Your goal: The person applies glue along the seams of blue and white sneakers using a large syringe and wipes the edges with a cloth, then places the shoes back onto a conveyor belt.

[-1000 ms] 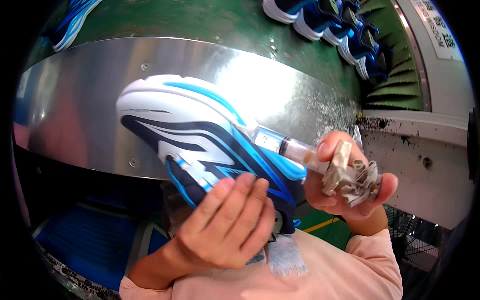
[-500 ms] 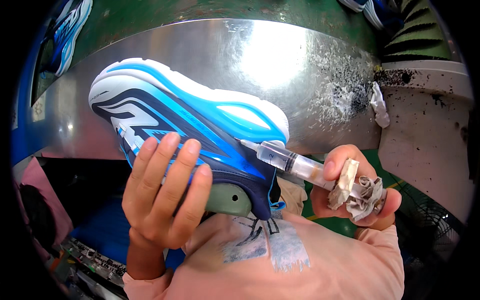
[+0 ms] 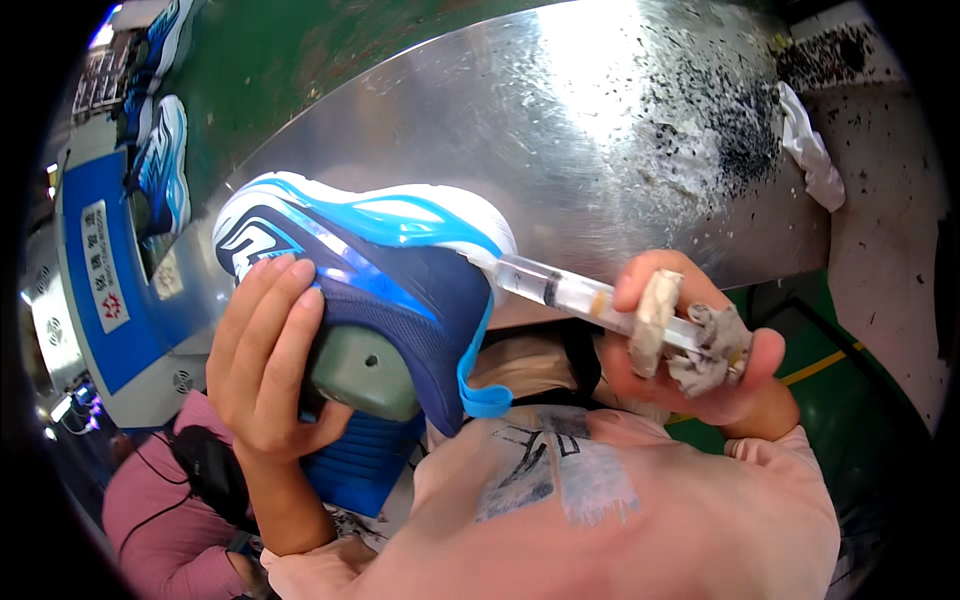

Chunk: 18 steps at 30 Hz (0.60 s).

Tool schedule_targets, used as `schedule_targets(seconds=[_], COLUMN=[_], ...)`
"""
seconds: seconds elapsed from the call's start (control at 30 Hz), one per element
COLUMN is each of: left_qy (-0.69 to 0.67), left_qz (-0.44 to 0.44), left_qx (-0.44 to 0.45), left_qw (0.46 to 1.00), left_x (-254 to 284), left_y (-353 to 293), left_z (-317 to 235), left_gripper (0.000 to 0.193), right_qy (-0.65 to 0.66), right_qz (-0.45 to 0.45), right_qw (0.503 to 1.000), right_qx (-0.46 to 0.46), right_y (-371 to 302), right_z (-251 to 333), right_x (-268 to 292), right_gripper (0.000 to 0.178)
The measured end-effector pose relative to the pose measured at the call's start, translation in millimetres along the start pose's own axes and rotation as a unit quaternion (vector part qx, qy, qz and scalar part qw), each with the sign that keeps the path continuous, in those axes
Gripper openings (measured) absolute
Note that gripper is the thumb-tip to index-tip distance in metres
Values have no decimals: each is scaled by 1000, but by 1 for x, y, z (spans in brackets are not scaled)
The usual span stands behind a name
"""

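Note:
Tilted on its side in front of me is a running shoe (image 3: 400, 280) in navy and bright blue with a white and blue sole. A green shoe last (image 3: 365, 375) fills it, and a blue loop hangs at the heel. My left hand (image 3: 262, 370) is closed around the upper and last, thumb beneath. In my right hand (image 3: 745, 385) is a clear syringe (image 3: 575, 295), gripped by its flange and plunger end, both wrapped in crumpled pale material. The syringe's nozzle meets the heel where upper and sole join; exact contact is hard to tell.
Beyond the shoe spreads a shiny metal table (image 3: 430, 120), dark and white specks scattered on its right part. A crumpled white scrap (image 3: 810, 150) lies at its right edge. More blue shoes (image 3: 165, 165) stand at the far left by a blue panel (image 3: 120, 270). Another person's pink-clad body (image 3: 165, 510) is at lower left.
The shoe has turned, bringing its heel more toward me. The syringe's nozzle has passed from the shoe's side round to the heel. My view has shifted, showing more at the left.

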<state>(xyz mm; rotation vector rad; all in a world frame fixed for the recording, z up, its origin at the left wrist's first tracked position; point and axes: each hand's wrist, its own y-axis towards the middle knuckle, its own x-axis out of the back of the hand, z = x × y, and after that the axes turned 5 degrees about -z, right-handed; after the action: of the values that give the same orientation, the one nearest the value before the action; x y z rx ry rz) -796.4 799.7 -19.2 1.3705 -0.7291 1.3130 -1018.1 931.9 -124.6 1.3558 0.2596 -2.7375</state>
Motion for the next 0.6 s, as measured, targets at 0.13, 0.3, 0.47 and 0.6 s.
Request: schedule_targets(seconds=[0.13, 0.3, 0.47, 0.6], left_qy=[-33, -21, -73, -96], left_qz=[-7, 82, 121, 71], left_qx=[-59, -99, 124, 189], left_qw=[998, 991, 982, 975], left_x=[3, 33, 39, 44], left_y=[22, 35, 22, 14], left_z=[11, 58, 40, 52], left_gripper=[50, 60, 55, 50], right_qy=[75, 72, 30, 21], right_qz=[-8, -59, -123, -168], right_qw=[996, 989, 977, 966], right_qx=[46, 113, 174, 194], right_y=[-9, 20, 31, 50], right_z=[-8, -24, -32, -38], right_x=[-8, -61, -85, -122], right_gripper=[88, 88, 89, 86])
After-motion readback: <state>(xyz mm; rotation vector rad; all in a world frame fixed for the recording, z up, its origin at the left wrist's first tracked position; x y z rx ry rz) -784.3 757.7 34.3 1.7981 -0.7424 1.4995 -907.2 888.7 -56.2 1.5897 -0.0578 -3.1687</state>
